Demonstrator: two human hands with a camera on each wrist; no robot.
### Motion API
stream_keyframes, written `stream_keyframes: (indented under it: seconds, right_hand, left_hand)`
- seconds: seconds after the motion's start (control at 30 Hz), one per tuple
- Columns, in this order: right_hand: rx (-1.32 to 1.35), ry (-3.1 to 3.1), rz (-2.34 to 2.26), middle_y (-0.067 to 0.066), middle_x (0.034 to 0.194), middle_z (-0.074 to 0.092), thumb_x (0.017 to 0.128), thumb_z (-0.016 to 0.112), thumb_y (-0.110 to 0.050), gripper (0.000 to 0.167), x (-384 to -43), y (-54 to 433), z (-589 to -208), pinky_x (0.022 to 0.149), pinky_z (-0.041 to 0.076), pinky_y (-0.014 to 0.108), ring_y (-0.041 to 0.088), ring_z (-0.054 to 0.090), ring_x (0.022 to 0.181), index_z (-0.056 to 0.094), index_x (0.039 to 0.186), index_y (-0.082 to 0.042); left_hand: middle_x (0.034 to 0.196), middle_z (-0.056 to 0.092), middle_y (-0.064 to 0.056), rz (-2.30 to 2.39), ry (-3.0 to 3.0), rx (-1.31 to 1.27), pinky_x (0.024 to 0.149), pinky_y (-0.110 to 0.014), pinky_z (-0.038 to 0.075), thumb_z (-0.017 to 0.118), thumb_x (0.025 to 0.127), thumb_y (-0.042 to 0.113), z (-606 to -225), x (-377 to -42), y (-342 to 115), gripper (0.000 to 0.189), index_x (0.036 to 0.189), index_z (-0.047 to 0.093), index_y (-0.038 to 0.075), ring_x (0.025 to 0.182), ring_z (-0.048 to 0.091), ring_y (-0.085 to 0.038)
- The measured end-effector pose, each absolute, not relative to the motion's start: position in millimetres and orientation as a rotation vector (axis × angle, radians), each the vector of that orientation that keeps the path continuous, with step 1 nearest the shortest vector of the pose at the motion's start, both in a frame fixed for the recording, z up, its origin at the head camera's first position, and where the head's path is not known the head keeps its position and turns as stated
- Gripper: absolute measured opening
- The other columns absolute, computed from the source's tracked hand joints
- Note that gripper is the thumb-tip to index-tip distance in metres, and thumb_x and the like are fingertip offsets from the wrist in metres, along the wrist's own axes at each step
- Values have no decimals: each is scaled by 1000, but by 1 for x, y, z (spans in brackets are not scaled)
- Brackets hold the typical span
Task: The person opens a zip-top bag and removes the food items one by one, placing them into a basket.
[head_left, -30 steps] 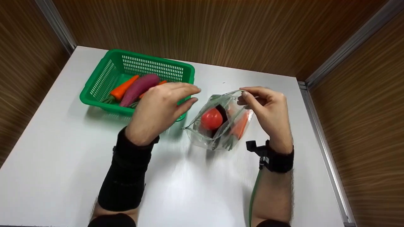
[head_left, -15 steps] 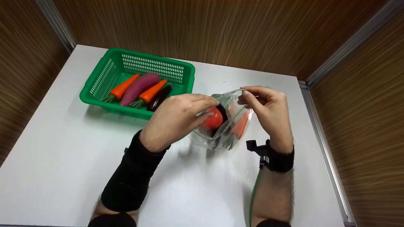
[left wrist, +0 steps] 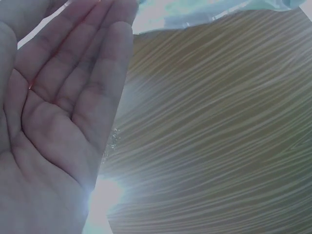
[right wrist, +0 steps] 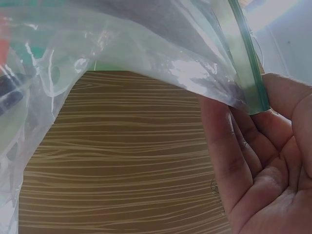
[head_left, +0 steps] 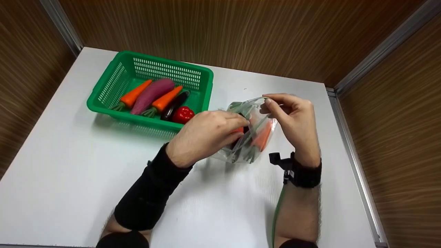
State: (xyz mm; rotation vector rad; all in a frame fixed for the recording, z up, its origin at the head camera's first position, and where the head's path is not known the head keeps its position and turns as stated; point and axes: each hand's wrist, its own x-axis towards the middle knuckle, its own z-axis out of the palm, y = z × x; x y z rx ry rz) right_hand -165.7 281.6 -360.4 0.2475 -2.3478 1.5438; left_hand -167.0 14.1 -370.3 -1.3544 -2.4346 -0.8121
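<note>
A clear zip bag (right wrist: 146, 44) stands on the table, mouth up. In the head view a carrot (head_left: 263, 136) shows through its wall. My right hand (head_left: 293, 117) pinches the bag's green-edged rim between thumb and fingers, holding that side up. My left hand (head_left: 210, 134) reaches over the left side of the mouth. Its thumb and fingers are spread around a red tomato (head_left: 238, 130), mostly hidden behind them, beside a dark item. In the left wrist view the left fingers (left wrist: 105, 73) look nearly straight, with their tips at the bag's edge.
A green basket (head_left: 137, 119) at the left back holds two carrots (head_left: 168, 99), a purple sweet potato (head_left: 153, 95), an eggplant (head_left: 175, 105) and a red bell pepper (head_left: 183, 114). Wood-grain panels (head_left: 206, 31) enclose the white table (head_left: 220, 213).
My left hand has moved right, from above the basket to over the tomato in the bag. The eggplant and bell pepper have come into sight. My right hand stays on the rim.
</note>
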Motion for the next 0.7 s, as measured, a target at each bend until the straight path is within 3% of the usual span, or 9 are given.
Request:
stream_keyframes:
  seconds: [0.13,0.23,0.43,0.57,0.7]
  right_hand:
    - [255,-2350,1541,-5,101,91,111,79,-4,16,-165,281,-360,80,73,28,10,89,87,91,122,-1]
    - [257,-2347,1550,-12,97,89,111,78,-4,17,-165,281,-360,80,73,28,10,89,86,90,122,1]
    - [245,-2352,1551,-14,95,88,111,79,-3,16,-165,280,-360,80,73,29,9,89,86,90,122,0]
    - [246,-2354,1543,-15,95,88,111,79,-3,16,-165,281,-360,80,73,27,9,89,86,91,122,-1]
    - [266,-2356,1527,-7,98,90,111,79,-4,16,-165,281,-361,80,73,27,10,89,86,91,122,-5]
  left_hand:
    - [131,89,-4,-788,-2451,-1381,105,-39,71,79,114,16,-373,-167,19,25,138,86,13,119,86,-22]
    - [125,88,-4,-787,-2473,-1392,100,-39,72,77,114,12,-378,-170,25,21,133,86,12,112,85,-21]
    - [104,82,-5,-734,-2524,-1408,87,-37,71,72,116,8,-390,-177,37,10,120,81,9,93,78,-20]
    - [99,79,-4,-622,-2554,-1389,87,-35,72,68,115,1,-397,-181,44,14,119,79,10,94,80,-19]
    - [101,80,-4,-551,-2581,-1343,90,-38,73,70,114,1,-404,-184,47,14,118,78,11,100,83,-20]
